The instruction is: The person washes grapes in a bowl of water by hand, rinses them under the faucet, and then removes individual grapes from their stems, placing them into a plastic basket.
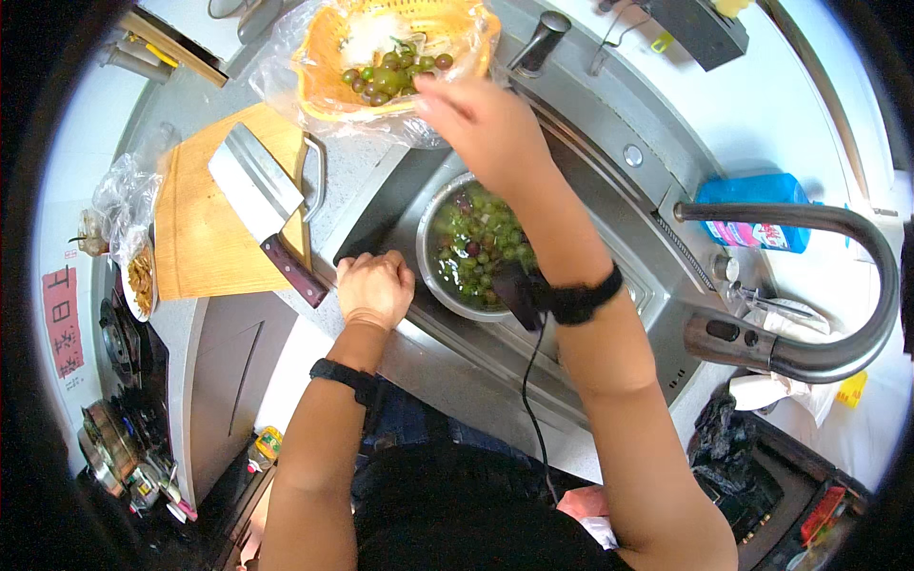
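My left hand [375, 289] rests on the front edge of the sink [435, 364], its fingers curled in. My right hand [485, 128] is blurred, reaching over the sink to the near rim of a yellow plastic basket [321, 78]. Its fingertips are beside green and purplish grapes [389, 77] lying in the basket on a clear plastic bag [275, 78]; whether they hold anything is unclear. Under my right forearm, a round metal bowl [424, 246] stands in the sink. Many wet grapes [471, 250] fill it, apparently in water; the forearm and a wrist strap hide its right part.
A cleaver [260, 185] lies across a wooden cutting board [193, 235], its handle past the board's edge. A grey gooseneck faucet [882, 285] arches at the right, by a blue bottle [753, 189]. At the left sits a dish of brown food [141, 278]. A black cable [528, 400] hangs from my right wrist.
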`<action>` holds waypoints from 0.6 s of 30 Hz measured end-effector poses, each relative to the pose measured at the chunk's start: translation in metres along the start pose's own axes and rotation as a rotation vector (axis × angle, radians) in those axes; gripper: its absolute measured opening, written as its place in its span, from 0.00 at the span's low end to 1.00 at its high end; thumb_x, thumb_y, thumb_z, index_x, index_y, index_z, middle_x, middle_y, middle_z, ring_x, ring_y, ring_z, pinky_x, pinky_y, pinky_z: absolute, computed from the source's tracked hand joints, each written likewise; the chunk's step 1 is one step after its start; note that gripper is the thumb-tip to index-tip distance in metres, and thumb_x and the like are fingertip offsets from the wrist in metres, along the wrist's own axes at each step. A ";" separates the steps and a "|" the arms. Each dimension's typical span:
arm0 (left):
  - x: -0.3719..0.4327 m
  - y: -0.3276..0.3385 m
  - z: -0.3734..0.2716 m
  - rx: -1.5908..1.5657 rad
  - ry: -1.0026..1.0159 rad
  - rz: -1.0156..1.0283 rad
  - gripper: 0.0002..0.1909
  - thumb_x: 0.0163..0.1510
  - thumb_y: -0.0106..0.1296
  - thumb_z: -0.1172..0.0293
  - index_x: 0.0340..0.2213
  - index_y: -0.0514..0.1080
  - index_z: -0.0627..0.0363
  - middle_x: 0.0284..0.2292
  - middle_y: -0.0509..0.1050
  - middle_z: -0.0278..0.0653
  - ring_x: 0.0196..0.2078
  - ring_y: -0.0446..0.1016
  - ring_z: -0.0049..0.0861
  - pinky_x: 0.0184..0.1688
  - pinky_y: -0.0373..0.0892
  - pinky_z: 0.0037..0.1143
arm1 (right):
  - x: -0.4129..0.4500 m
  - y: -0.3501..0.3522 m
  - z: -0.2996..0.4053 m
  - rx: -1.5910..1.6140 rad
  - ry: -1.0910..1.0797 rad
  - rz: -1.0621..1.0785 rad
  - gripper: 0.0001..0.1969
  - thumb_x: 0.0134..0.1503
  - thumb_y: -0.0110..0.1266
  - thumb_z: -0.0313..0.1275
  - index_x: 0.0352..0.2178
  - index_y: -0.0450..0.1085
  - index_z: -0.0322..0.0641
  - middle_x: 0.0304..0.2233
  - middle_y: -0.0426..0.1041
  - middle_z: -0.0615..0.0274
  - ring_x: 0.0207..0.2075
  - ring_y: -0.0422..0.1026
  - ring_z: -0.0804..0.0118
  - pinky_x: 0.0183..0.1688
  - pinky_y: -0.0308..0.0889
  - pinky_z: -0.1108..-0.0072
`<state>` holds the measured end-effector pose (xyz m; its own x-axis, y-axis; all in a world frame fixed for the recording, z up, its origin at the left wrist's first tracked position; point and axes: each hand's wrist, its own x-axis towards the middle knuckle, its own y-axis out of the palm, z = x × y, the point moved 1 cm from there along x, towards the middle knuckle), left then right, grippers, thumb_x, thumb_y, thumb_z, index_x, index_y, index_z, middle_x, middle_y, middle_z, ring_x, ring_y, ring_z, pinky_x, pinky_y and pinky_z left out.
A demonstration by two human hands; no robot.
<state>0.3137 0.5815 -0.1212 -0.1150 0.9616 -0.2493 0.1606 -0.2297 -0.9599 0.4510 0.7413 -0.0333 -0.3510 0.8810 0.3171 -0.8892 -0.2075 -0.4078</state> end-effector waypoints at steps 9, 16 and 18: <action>0.002 0.007 -0.001 -0.032 0.042 -0.037 0.10 0.46 0.44 0.63 0.18 0.71 0.52 0.22 0.75 0.34 0.29 0.71 0.29 0.38 0.59 0.30 | -0.155 0.058 -0.144 -0.235 0.533 0.543 0.16 0.52 0.50 0.35 0.43 0.69 0.46 0.43 0.70 0.51 0.45 0.68 0.52 0.48 0.63 0.67; -0.001 0.008 0.006 -0.051 0.043 -0.055 0.09 0.46 0.44 0.64 0.19 0.71 0.51 0.21 0.74 0.34 0.29 0.71 0.29 0.38 0.59 0.30 | -0.151 0.107 -0.146 -0.512 0.619 0.656 0.18 0.49 0.54 0.32 0.43 0.67 0.45 0.44 0.68 0.55 0.47 0.67 0.54 0.48 0.64 0.68; -0.001 0.006 0.006 -0.068 0.046 -0.041 0.08 0.46 0.46 0.64 0.20 0.71 0.50 0.21 0.74 0.34 0.29 0.71 0.29 0.38 0.59 0.30 | -0.156 0.105 -0.159 -0.399 0.595 0.617 0.16 0.48 0.54 0.30 0.41 0.68 0.44 0.43 0.69 0.55 0.45 0.68 0.53 0.46 0.64 0.68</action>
<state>0.3093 0.5782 -0.1278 -0.0775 0.9763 -0.2022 0.2232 -0.1807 -0.9579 0.4590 0.6496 -0.2617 -0.4207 0.7590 -0.4969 -0.3914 -0.6460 -0.6554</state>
